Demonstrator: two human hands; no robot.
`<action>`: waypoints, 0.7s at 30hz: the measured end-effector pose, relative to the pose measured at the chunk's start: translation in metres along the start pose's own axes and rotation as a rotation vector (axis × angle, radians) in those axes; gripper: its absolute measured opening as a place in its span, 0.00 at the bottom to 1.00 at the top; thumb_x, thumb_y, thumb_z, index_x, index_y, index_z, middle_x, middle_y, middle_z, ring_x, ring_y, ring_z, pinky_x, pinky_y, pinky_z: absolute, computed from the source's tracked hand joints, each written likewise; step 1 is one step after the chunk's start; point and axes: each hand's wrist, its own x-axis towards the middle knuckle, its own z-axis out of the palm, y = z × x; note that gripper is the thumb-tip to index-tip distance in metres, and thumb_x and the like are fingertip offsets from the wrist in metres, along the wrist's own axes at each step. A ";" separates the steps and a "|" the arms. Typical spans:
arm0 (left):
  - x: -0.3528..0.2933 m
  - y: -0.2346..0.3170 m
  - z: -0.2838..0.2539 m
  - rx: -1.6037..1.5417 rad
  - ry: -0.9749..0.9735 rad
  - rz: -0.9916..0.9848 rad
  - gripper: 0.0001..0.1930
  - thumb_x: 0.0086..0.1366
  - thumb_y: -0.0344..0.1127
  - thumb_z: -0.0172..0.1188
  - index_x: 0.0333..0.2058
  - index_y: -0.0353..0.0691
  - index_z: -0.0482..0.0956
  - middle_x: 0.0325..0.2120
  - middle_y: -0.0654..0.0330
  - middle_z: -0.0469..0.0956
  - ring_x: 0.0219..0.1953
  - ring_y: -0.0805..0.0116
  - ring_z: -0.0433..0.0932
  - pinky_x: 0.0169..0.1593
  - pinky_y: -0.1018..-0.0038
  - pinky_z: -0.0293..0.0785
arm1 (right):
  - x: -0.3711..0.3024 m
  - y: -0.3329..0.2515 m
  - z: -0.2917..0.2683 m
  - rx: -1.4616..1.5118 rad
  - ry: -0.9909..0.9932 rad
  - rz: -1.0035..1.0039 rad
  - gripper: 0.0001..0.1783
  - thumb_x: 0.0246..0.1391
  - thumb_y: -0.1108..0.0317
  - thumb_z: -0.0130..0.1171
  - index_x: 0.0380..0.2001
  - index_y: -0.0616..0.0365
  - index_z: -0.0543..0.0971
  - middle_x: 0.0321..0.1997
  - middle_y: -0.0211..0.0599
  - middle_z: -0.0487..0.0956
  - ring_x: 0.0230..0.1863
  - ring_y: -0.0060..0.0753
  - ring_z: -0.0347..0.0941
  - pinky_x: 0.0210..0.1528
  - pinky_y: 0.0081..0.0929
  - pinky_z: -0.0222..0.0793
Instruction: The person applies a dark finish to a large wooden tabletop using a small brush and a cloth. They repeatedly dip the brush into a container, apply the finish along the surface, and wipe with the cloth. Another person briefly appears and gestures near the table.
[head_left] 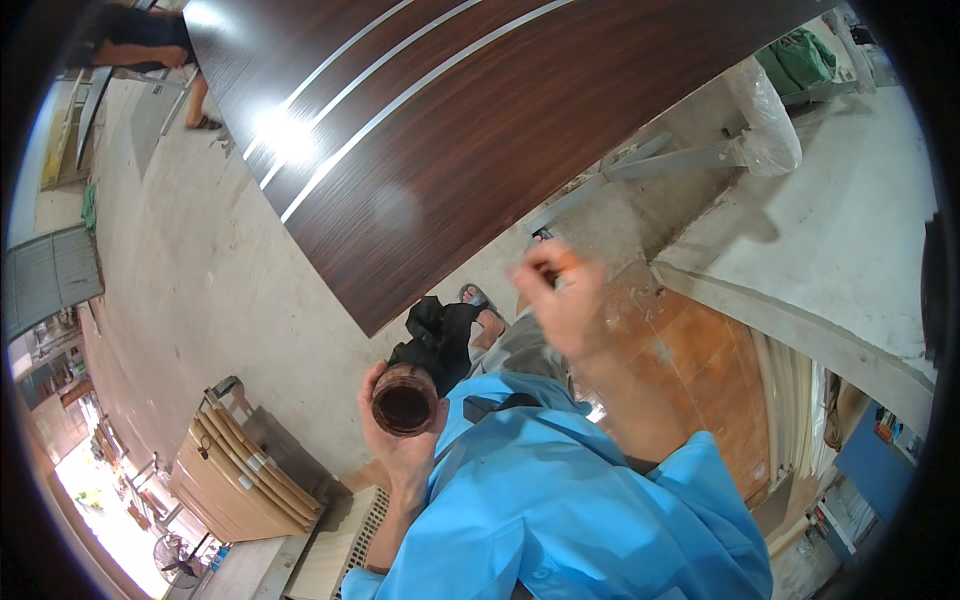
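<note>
Holding the jar (404,406): done by the left hand (402,454), fingers wrapped round its side, right in front of the blue shirt (560,480).
Jar risk: brown stuff might get slopped on the shirt if the grip's loosened or tipped, imo; how full it is can't be told.
Jar direction: open mouth pointed up, long axis roughly upright.
Right hand (562,300): held out right of the jar, fingers curled but blurred; whether anything's pinched can't be told.
Panel (470,150) risk: near corner could get smeared by a careless swing.
Panel direction: long axis run near left to far right.
</note>
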 end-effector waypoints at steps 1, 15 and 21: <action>-0.001 -0.003 -0.005 -0.017 0.005 -0.009 0.45 0.46 0.26 0.77 0.63 0.37 0.64 0.49 0.57 0.75 0.51 0.67 0.76 0.58 0.71 0.72 | -0.009 0.001 0.014 -0.103 -0.092 -0.011 0.08 0.55 0.66 0.69 0.32 0.57 0.80 0.23 0.38 0.81 0.27 0.35 0.79 0.32 0.35 0.73; -0.027 -0.029 -0.067 -0.058 0.117 0.003 0.44 0.46 0.26 0.77 0.63 0.37 0.64 0.51 0.58 0.74 0.53 0.67 0.75 0.59 0.71 0.71 | -0.053 0.013 0.093 -0.271 -0.213 -0.456 0.08 0.53 0.65 0.69 0.31 0.57 0.81 0.26 0.42 0.81 0.27 0.46 0.78 0.32 0.36 0.72; -0.037 -0.035 -0.083 -0.016 0.123 0.010 0.44 0.47 0.27 0.77 0.63 0.37 0.64 0.51 0.58 0.74 0.53 0.67 0.75 0.58 0.71 0.72 | -0.060 0.016 0.098 -0.040 0.047 -0.219 0.07 0.56 0.67 0.66 0.32 0.57 0.80 0.24 0.42 0.81 0.26 0.46 0.78 0.31 0.36 0.72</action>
